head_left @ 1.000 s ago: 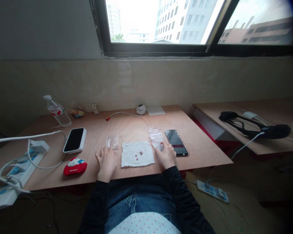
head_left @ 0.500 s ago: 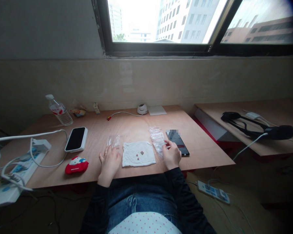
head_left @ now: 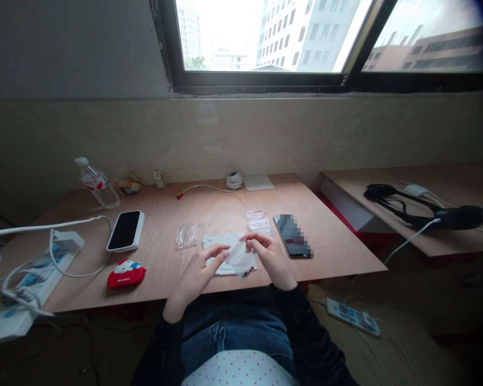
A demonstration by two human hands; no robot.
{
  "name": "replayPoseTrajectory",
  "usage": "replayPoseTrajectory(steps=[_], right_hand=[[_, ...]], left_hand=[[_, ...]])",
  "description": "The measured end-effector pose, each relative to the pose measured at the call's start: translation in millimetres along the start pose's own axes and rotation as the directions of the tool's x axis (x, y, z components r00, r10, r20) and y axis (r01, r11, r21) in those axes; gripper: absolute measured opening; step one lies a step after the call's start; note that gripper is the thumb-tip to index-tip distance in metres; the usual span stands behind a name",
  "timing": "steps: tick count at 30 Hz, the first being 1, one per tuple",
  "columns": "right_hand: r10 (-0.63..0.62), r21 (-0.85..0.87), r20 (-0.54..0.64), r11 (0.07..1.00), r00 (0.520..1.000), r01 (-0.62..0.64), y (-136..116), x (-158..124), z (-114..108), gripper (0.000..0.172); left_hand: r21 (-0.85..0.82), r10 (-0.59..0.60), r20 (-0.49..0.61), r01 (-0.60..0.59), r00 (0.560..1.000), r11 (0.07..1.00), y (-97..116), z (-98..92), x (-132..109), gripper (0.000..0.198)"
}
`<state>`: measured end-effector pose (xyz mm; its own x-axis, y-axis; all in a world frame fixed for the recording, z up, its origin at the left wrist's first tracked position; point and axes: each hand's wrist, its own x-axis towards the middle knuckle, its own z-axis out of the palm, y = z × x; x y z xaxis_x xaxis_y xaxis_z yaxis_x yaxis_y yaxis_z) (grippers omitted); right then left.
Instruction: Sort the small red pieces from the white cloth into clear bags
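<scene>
A small clear zip bag (head_left: pixel 240 260) with a few dark red beads (head_left: pixel 248 271) at its bottom corner is held up over the white cloth (head_left: pixel 221 269). My right hand (head_left: pixel 272 259) pinches its upper right edge between thumb and fingers. At the bag's upper left edge, the thumb and index finger of my left hand (head_left: pixel 197 273) come together on the plastic. The hands and the bag cover much of the cloth, so what lies on it is partly hidden.
Flat clear bags (head_left: pixel 258 221) lie behind my right hand, beside a dark phone (head_left: pixel 293 236). Left of the cloth is another clear bag (head_left: pixel 186 236). A red case (head_left: pixel 126 273), white-framed device (head_left: pixel 125 230), power strip (head_left: pixel 44 279), water bottle (head_left: pixel 100 187) and dome camera (head_left: pixel 234 180) also stand about.
My right hand has moved left from beside the phone and now holds up a bag with beads. My left hand has left the flat bag and moved right to the raised one.
</scene>
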<state>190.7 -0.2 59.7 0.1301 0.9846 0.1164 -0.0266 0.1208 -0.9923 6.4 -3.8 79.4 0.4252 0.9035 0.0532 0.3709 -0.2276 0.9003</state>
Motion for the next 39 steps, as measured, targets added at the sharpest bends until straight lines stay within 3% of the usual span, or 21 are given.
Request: replayPoseTrajectory(steps=[4, 8, 14, 18, 26, 31, 39], right_hand=[[0.031, 0.052, 0.120, 0.998, 0.992, -0.037, -0.5, -3.5, 4.8, 0.012], [0.058, 0.026, 0.210, 0.998, 0.976, -0.064, -0.5, -7.1, 4.9, 0.014], [-0.108, -0.175, 0.199, 0.974, 0.974, 0.143, -4.6, -10.8, 8.2, 0.015], [-0.148, -0.192, 0.214, 0.963, 0.965, 0.191, -3.6, -12.3, 12.2, 0.015], [-0.200, -0.318, 0.097, 0.922, 0.975, 0.221, -3.9, -15.4, 15.4, 0.019], [-0.072, -0.263, 0.301, 0.952, 0.951, 0.155, -8.3, -21.3, 19.7, 0.041], [-0.049, -0.187, 0.352, 0.975, 0.935, 0.121, -8.0, -24.7, 26.6, 0.035]], left_hand=[[-0.104, 0.010, 0.072, -0.002, 0.997, 0.995, 14.8, 0.8, -3.8, 0.032], [-0.211, 0.021, 0.140, 0.009, 0.990, 0.977, 10.2, 1.4, -3.5, 0.028], [-0.397, -0.003, 0.156, 0.065, 0.988, 0.916, 4.4, 2.1, -2.5, 0.024], [-0.458, -0.023, 0.129, 0.080, 0.991, 0.885, 8.3, 2.4, -2.2, 0.022], [-0.391, -0.028, 0.062, 0.050, 0.998, 0.919, 7.0, 2.7, -1.1, 0.022], [-0.353, 0.015, 0.028, -0.005, 0.999, 0.936, 6.7, 3.9, -1.4, 0.022], [-0.286, -0.021, -0.009, 0.017, 1.000, 0.958, 1.7, 7.2, -3.9, 0.023]])
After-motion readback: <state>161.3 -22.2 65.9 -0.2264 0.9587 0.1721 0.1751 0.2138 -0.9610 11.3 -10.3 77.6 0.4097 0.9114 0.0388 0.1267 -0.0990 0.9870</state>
